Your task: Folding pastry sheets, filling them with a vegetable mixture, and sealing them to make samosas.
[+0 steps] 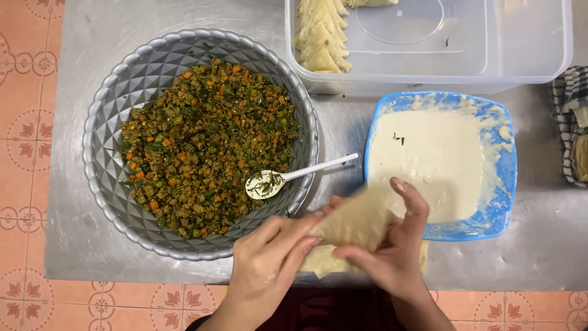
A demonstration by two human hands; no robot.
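My left hand (267, 260) and my right hand (392, 251) together hold a thin pale pastry sheet (355, 222), folded into a cone shape, just above the front edge of the metal table (79, 239). My right thumb reaches up over its top edge. A loose part of the pastry hangs below my fingers. To the left stands a large faceted grey bowl (110, 153) of chopped green, brown and orange filling (202, 147). A white plastic spoon (288, 178) rests on that bowl's rim.
A blue square bowl (503, 184) of white paste sits right behind my hands. A clear plastic box (527, 55) at the back holds folded pastries (320, 37). A checked cloth (572, 122) with more sheets lies at the right edge. Patterned orange floor tiles surround the table.
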